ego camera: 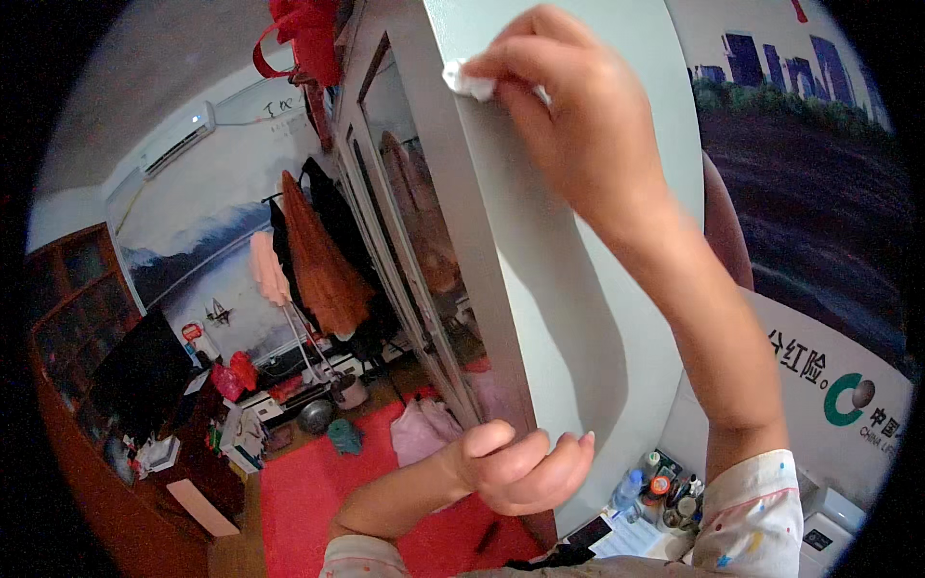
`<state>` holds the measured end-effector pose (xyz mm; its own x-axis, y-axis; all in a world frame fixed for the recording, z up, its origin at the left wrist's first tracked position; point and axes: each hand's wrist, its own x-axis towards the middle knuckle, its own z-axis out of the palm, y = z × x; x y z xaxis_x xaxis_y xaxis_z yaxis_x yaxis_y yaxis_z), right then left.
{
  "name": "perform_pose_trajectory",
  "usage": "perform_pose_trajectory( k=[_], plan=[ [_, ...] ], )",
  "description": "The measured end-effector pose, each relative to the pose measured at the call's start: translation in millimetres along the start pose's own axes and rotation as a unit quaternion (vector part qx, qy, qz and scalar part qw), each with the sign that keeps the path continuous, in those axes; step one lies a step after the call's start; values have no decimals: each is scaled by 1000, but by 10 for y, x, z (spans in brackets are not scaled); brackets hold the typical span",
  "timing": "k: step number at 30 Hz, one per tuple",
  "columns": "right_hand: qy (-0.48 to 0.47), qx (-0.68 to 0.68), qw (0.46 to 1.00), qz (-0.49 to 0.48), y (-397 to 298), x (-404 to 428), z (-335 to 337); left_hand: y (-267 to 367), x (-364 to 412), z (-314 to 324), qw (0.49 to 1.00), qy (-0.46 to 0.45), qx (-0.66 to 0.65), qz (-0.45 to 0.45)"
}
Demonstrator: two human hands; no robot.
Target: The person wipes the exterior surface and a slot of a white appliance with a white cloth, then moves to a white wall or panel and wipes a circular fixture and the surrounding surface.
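My right hand (578,108) is raised high and pinches a crumpled white tissue or cloth (471,83) between thumb and fingers. The white wad meets the upper front edge of a pale wardrobe side panel (556,303), on which my arm casts a long shadow. Lower down, my left hand (531,466) hovers in front of the panel's lower part with its fingers loosely curled. Nothing shows in it, though its palm is partly hidden. The wardrobe's glazed front doors (412,188) run back to the left of the panel.
A red bag (307,43) hangs at the wardrobe's top. Clothes (318,260) hang beyond the doors, above a red floor mat (311,491) and a pink cloth (423,433). Bottles (629,488), a phone (591,533) and papers (636,536) lie at lower right. A dark television (141,376) stands left.
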<state>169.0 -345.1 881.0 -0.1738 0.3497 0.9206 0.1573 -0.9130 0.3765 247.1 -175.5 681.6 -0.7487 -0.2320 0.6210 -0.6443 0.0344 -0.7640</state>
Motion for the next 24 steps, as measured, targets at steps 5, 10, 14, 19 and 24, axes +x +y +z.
perform_pose_trajectory(
  k=[5,10,14,19,24],
  plan=[
    [-5,-20,1000,-15,-142,-371,13,-7,-51,-85,999,-6,11,-36],
    [-60,31,997,21,-469,-868,-144,-57,23,-122,999,-18,29,-38],
    [-65,9,997,29,-273,-558,-101,-334,151,-174,994,-31,35,-101],
    [-16,-39,999,21,-250,-590,-43,-737,574,-186,946,8,223,-233],
    [-39,-52,996,60,-463,-1023,-195,-892,817,-219,944,-71,256,-197]
  ],
)
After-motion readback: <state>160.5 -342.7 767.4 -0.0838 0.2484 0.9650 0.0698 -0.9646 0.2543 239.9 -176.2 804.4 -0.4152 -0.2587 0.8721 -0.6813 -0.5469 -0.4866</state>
